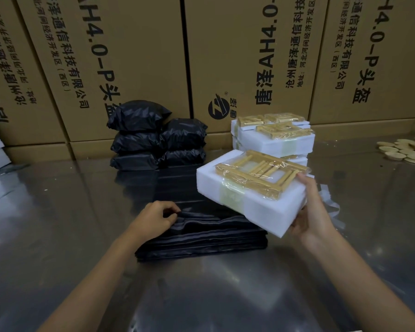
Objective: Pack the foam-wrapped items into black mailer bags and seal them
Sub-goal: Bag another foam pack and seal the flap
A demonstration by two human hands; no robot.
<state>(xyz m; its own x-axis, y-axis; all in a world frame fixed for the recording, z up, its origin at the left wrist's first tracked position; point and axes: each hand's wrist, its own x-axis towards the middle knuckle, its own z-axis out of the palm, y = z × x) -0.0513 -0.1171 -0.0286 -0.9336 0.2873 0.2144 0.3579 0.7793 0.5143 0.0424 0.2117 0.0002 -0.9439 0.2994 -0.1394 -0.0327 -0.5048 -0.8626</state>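
**A:** What lies nearest on the surface (58,212)?

**B:** A flat stack of black mailer bags (201,238), near the front edge at the middle. The left hand (153,220) rests on the stack's left end, its grip pinching the edge of the top bag between thumb and fingertips.

**A:** And the right hand (312,212)?

**B:** Its grip is curled round the near right corner of a foam-wrapped item (249,190), a white foam block with wooden pieces in clear film taped on top. The block is held tilted, above the stack's right end.

**A:** Farther back?

**B:** Behind the held block, more foam-wrapped items (276,137) are stacked. To their left, five filled black bags (158,137) are piled in two columns. At the far right edge lie pale round discs (407,150). Printed cardboard boxes (134,56) stand along the back edge.
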